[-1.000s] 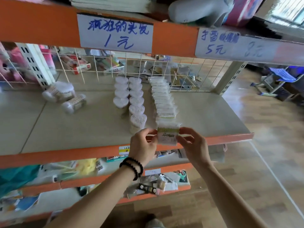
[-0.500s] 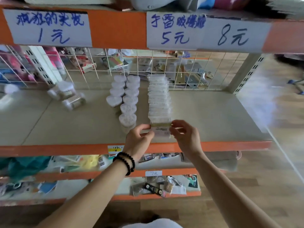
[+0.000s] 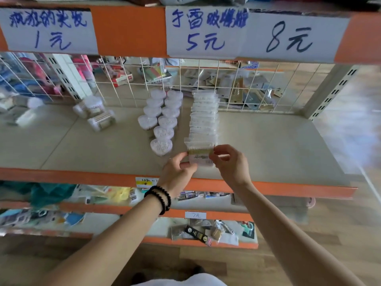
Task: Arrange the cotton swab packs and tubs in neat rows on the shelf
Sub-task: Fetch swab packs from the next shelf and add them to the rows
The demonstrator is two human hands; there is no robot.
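Shop shelving, orange-edged; middle shelf [image 3: 268,145] beige, wire grid behind, price cards above.

Item 1: row of flat cotton swab packs [image 3: 204,118], overlapping, running from the grid at 12 o'clock toward the front edge at 6 o'clock. Looks straight. Largely done.

Item 2: front pack [image 3: 201,155], at the 6 o'clock end of that row, pinched at both ends: left hand [image 3: 177,172] on its left lower corner, right hand [image 3: 231,164] on its right edge, fingers curled. Being seated; whether already resting on the shelf, cannot tell.

Item 3: heart-shaped tubs [image 3: 162,118], two columns just beside the packs at 9 o'clock. Upright, lined up; right column longer toward the front. Appears done.

Item 4: loose round tubs [image 3: 94,112], well apart at 10 o'clock, some lying on their sides, unaligned. Outstanding.

Judgement: well past halfway; front pack and loose tubs left.
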